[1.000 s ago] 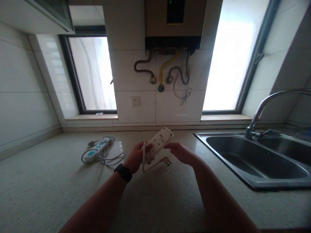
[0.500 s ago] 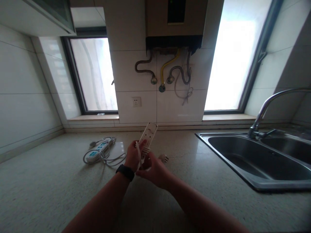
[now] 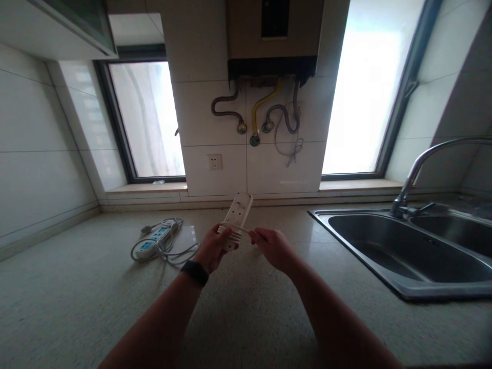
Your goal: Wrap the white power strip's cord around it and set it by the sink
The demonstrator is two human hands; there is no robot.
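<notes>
My left hand [image 3: 212, 247], with a black band on its wrist, grips the lower end of a white power strip [image 3: 238, 210] that points up and away over the counter. Several turns of its white cord [image 3: 230, 229] lie wound around the strip just above my fingers. My right hand [image 3: 271, 246] pinches the cord's free end to the right of the strip, level with the wound turns.
A second white power strip with blue sockets [image 3: 154, 239] lies in its loose cord on the stone counter [image 3: 77, 297] to the left. A steel double sink [image 3: 400, 251] with a tap [image 3: 418, 164] lies to the right. A wall socket [image 3: 215, 162] and pipes sit on the tiled wall behind.
My right hand has come from below the strip up to its right side, carrying the cord end around it. The dangling plug is no longer visible. The strip stays held up in my left hand.
</notes>
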